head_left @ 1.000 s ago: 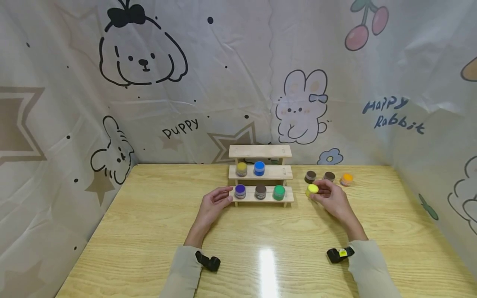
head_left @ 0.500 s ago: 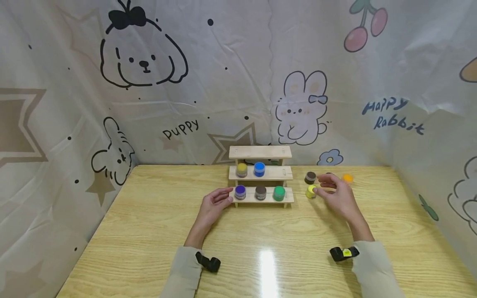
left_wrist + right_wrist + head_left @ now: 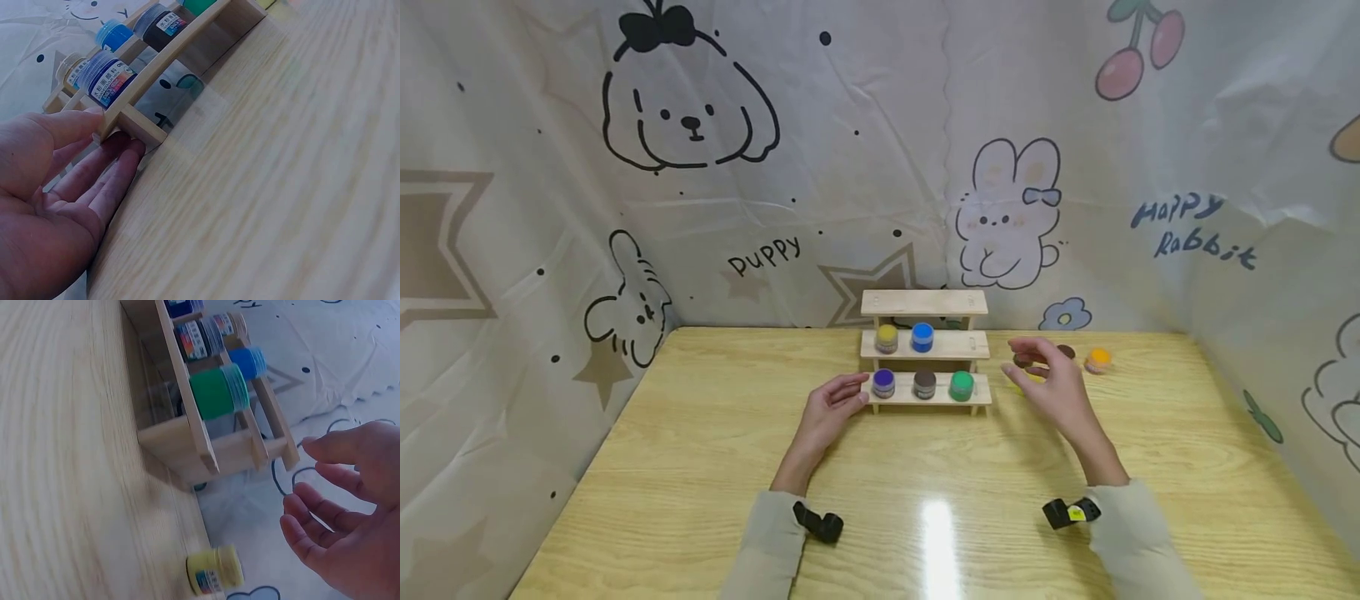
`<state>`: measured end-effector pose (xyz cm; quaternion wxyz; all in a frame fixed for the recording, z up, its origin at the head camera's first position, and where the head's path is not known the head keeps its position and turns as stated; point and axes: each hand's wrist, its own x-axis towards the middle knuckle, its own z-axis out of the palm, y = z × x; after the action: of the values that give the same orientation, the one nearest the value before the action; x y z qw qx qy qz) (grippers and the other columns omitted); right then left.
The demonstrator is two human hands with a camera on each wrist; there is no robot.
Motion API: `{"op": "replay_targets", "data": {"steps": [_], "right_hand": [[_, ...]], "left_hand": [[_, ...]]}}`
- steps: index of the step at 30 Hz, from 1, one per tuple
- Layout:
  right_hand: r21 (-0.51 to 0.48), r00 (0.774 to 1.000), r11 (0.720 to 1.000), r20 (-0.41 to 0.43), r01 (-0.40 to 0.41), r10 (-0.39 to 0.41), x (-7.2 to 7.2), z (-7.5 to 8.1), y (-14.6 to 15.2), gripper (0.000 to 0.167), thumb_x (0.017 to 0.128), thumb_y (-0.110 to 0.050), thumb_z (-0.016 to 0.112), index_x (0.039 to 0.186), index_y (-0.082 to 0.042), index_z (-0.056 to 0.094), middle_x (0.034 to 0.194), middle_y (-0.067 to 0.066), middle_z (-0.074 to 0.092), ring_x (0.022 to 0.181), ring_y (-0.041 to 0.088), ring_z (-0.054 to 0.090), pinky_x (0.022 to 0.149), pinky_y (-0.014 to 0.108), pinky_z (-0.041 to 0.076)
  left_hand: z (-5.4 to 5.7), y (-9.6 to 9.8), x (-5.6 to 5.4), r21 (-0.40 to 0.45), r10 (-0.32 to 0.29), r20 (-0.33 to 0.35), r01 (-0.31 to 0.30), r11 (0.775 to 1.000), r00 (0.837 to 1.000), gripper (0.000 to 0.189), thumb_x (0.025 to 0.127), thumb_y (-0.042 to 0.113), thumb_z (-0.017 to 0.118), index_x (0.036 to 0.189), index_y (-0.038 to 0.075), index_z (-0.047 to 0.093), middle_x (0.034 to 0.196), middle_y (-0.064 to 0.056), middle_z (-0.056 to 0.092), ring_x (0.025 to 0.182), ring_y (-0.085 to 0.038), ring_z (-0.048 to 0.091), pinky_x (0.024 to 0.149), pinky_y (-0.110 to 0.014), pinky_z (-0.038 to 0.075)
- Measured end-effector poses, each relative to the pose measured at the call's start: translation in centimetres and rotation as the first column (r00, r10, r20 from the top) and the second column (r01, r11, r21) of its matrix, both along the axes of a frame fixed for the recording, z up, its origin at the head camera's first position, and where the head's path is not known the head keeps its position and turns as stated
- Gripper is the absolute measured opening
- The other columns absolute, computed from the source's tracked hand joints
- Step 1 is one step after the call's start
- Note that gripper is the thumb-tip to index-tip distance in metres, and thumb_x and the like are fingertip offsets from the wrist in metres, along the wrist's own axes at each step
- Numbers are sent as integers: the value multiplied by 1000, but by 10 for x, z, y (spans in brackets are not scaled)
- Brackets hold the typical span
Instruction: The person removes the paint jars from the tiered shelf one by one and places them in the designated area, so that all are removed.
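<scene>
A three-tier wooden display rack (image 3: pixel 925 302) holds paint jars. On its lowest tier stand a purple jar (image 3: pixel 883 382), a dark brown jar (image 3: pixel 924 384) and a green jar (image 3: pixel 961 385); a dull yellow jar (image 3: pixel 887 338) and a blue jar (image 3: pixel 922 337) share the middle one. My left hand (image 3: pixel 832 410) holds the rack's left end, thumb and fingers around the lowest tier's corner in the left wrist view. My right hand (image 3: pixel 1051 389), empty with fingers apart, hovers right of the rack. Beneath it in the head view, mostly hidden, is a bright yellow jar (image 3: pixel 212 570), upright on the table.
Two dark-lidded jars, one (image 3: pixel 1066 352) partly covered by the right hand, and an orange jar (image 3: pixel 1098 360) stand at the table's back right. A patterned cloth (image 3: pixel 865 167) hangs behind the wooden table (image 3: pixel 715 467). The rack's top tier bears no jars.
My right hand has let go of the bright yellow jar, drawn back slightly right, then moved left over it toward the rack. The left hand has stayed at the rack's end.
</scene>
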<state>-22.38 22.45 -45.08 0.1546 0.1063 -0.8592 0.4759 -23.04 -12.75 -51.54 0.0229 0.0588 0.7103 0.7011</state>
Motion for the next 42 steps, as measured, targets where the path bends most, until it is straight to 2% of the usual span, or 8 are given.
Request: {"op": "replay_targets", "data": {"steps": [3, 5, 6, 10, 17, 22, 31, 42], "right_hand": [[-29, 1000, 999, -3, -26, 26, -1, 2, -6, 35, 96, -10, 73, 127, 3, 63, 124, 20, 66, 112, 39, 63, 93, 31, 57], [-56, 999, 997, 1, -50, 50, -3, 4, -12, 36, 97, -12, 73, 129, 2, 62, 126, 19, 66, 113, 37, 63, 94, 29, 56], [-72, 998, 995, 3, -66, 66, -4, 6, -15, 37, 97, -13, 73, 129, 2, 62, 127, 20, 65, 114, 36, 63, 95, 30, 56], [-116, 993, 987, 26, -111, 115, -11, 13, -31, 41, 97, -15, 73, 132, 3, 61, 128, 20, 64, 115, 35, 63, 100, 51, 53], [-137, 985, 980, 72, -148, 158, -24, 11, -55, 42, 97, -14, 74, 134, -1, 61, 131, 23, 62, 116, 36, 63, 103, 48, 51], [-137, 982, 977, 65, -166, 176, -30, 10, -71, 41, 95, -10, 75, 134, -1, 62, 128, 23, 63, 115, 35, 64, 104, 47, 51], [-60, 982, 986, 93, -157, 162, -44, 12, -94, 45, 93, -12, 77, 134, 0, 61, 124, 17, 67, 112, 33, 65, 100, 45, 54], [26, 987, 991, 95, -129, 126, -53, 13, -103, 43, 93, -14, 78, 131, -1, 64, 119, 16, 69, 106, 30, 66, 94, 44, 56]], "left_hand": [[0, 1, 0, -3, -1, 1, 1, 1000, 1000, 36, 96, -1, 70, 131, -5, 65, 133, -21, 65, 124, -36, 60, 92, -18, 53], [-1, 1, 0, -4, 2, 2, -2, 1000, 1000, 36, 96, -1, 70, 131, -5, 65, 133, -22, 65, 124, -37, 59, 92, -18, 53], [-1, 1, 0, -5, 3, 1, -3, 1000, 1000, 36, 95, -2, 70, 131, -6, 65, 133, -22, 65, 125, -37, 59, 92, -18, 53], [-2, 1, -1, -7, 10, 0, -10, 1000, 1000, 36, 96, -2, 70, 131, -5, 65, 133, -21, 65, 125, -36, 59, 92, -18, 52], [-2, 0, 0, -13, 7, 1, -7, 1000, 1000, 35, 96, -2, 69, 131, -5, 65, 133, -21, 66, 124, -36, 60, 93, -19, 53], [-1, -1, -1, -6, -4, 7, 4, 1000, 1000, 36, 96, -1, 70, 131, -4, 65, 134, -21, 65, 125, -36, 59, 93, -20, 53], [0, 1, -2, -3, -1, 2, 1, 1000, 1000, 36, 96, -2, 70, 131, -6, 65, 133, -23, 65, 125, -38, 59, 92, -18, 53], [0, 0, -1, -2, 6, 6, -6, 1000, 1000, 36, 95, -1, 70, 131, -5, 65, 132, -22, 66, 125, -37, 59, 92, -19, 53]]}}
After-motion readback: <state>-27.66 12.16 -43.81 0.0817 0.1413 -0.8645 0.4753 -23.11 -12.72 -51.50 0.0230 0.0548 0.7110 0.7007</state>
